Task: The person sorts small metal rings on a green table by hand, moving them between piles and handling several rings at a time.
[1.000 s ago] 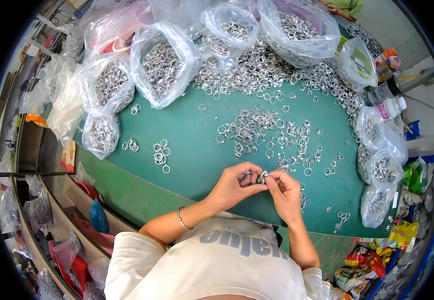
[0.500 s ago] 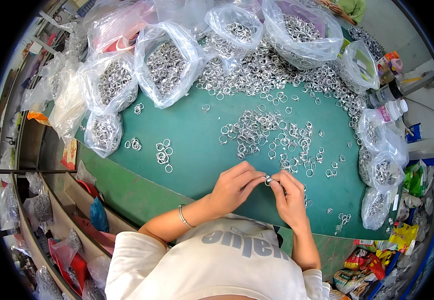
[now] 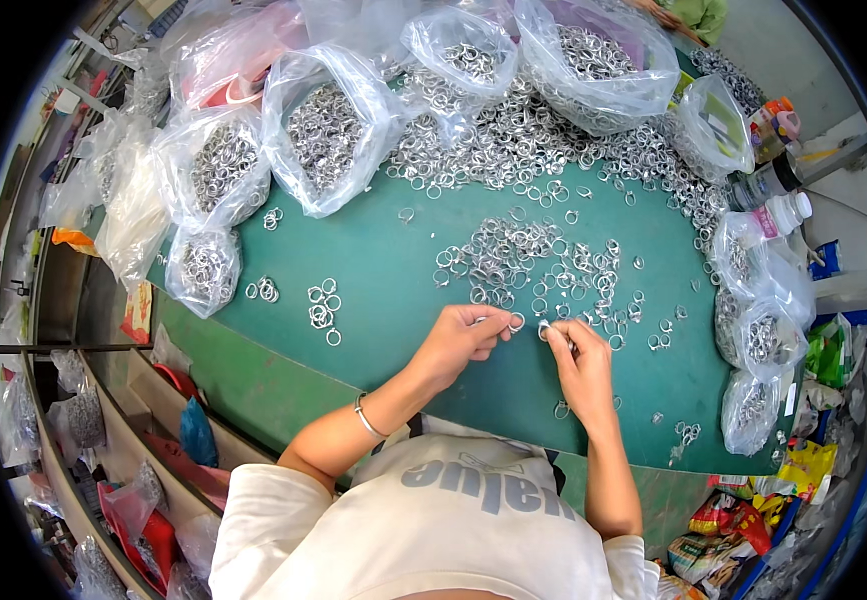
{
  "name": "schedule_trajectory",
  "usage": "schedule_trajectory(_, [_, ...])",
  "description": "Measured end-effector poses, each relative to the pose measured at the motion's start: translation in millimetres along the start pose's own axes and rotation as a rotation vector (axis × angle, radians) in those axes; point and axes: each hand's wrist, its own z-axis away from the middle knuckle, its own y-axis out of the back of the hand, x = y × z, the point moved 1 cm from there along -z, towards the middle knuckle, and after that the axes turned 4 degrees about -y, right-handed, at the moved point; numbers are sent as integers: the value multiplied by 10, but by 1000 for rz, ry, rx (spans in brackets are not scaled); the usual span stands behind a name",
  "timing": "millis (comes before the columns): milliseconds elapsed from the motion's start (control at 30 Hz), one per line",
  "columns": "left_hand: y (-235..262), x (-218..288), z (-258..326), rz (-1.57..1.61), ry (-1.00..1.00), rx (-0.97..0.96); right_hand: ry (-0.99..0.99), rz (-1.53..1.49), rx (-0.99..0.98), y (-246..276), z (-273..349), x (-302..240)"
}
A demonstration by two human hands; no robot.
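Note:
Between the thumb and fingertips of my left hand [image 3: 462, 340] a silver ring [image 3: 517, 321] is pinched. My right hand [image 3: 582, 368], a short gap away, pinches another silver ring [image 3: 544, 330], partly covered by the fingers. Both hands are just above the green table [image 3: 394, 270]. Beyond them lies a loose pile of silver rings [image 3: 504, 255], with more scattered to its right. A small cluster of rings [image 3: 324, 312] rests to the left of my left hand.
Clear plastic bags filled with rings [image 3: 326, 135] line the far edge. A large heap of rings [image 3: 514, 130] spreads among them. More ring bags [image 3: 754, 410] and a white-capped bottle [image 3: 784, 215] stand at the right. Shelves with bags are at left; another person's hand [image 3: 659, 12] shows far off.
My hands have come apart; they were meeting at the rings. The left has moved slightly up and left with one ring, the right stays near its place with another.

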Motion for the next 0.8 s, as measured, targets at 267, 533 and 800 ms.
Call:
schedule_trajectory(267, [-50, 75, 68, -878, -527, 250, -37, 115, 41, 65, 30, 213])
schedule_trajectory(533, [37, -15, 148, -102, 219, -101, -373, -750, -280, 12, 184, 269])
schedule_trajectory(800, [-11, -188, 147, 272, 256, -156, -426, -1274, -228, 100, 262, 398])
